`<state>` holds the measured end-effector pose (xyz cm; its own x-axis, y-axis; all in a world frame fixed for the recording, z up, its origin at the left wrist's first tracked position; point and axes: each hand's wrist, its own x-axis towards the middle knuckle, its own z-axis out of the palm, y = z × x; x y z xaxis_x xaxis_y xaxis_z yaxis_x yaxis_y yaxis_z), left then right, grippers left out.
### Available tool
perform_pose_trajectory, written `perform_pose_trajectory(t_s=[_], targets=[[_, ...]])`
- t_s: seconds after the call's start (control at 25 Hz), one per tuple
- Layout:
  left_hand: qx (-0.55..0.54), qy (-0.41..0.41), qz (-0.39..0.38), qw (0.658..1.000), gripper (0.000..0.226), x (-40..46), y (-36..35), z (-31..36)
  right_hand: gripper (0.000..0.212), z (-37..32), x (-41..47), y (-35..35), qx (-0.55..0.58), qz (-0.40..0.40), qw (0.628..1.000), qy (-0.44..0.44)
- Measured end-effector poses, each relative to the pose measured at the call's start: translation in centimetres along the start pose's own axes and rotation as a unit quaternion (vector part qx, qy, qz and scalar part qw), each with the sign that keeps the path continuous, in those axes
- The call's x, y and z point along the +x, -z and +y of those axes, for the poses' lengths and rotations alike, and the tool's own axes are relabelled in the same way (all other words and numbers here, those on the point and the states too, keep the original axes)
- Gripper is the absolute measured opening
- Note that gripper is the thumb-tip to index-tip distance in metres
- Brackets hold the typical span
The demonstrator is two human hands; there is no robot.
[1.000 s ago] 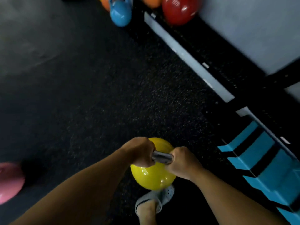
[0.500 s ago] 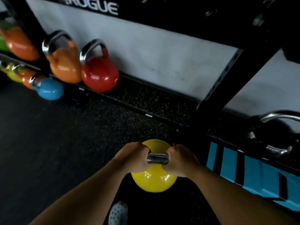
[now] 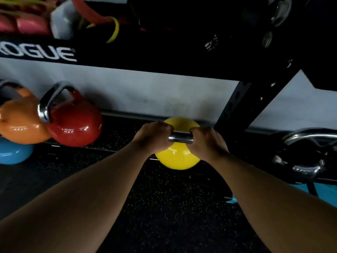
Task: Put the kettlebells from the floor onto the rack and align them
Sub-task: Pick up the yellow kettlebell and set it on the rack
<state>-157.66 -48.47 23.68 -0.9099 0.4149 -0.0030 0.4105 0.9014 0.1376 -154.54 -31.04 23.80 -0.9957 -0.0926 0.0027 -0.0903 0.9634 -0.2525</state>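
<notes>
Head view: yellow kettlebell (image 3: 177, 157), glossy, rigid and probably heavy, gripped by its steel handle (image 3: 180, 139). Left hand (image 3: 153, 136) and right hand (image 3: 207, 141) clench the handle ends, holding it at the rack's bottom shelf (image 3: 127, 136), right of the red kettlebell (image 3: 76, 125) and orange kettlebell (image 3: 20, 123).
</notes>
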Motion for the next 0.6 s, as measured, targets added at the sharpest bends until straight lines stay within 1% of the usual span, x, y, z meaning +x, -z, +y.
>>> perform_pose_trajectory(t_s=[0.08,0.2,0.28,0.36,0.44,0.6], targets=[[-0.027,0.025,-0.005,0.999,0.023,2.3,-0.2,-0.9,0.024,0.2,2.7,0.2,0.032,-0.009,0.999,-0.023],[-0.098,0.055,-0.003,0.994,0.023,5.0,-0.4,-2.1,0.02,0.5,5.8,0.3,0.071,-0.003,0.997,-0.014],[-0.151,0.081,0.013,0.985,0.028,6.1,-0.9,-2.4,0.014,0.6,6.9,0.0,0.084,0.014,0.996,-0.013],[-0.185,0.089,0.037,0.978,0.024,7.1,-1.5,-2.5,0.016,0.9,7.7,-0.6,0.095,0.03,0.995,-0.027],[-0.196,0.078,0.06,0.976,0.016,8.1,-2.1,-2.5,0.02,1.4,8.8,-1.1,0.107,0.035,0.993,-0.045],[-0.195,0.075,0.076,0.975,0.014,9.6,-2.7,-2.8,0.026,2.4,10.2,-1.4,0.122,0.041,0.991,-0.041]])
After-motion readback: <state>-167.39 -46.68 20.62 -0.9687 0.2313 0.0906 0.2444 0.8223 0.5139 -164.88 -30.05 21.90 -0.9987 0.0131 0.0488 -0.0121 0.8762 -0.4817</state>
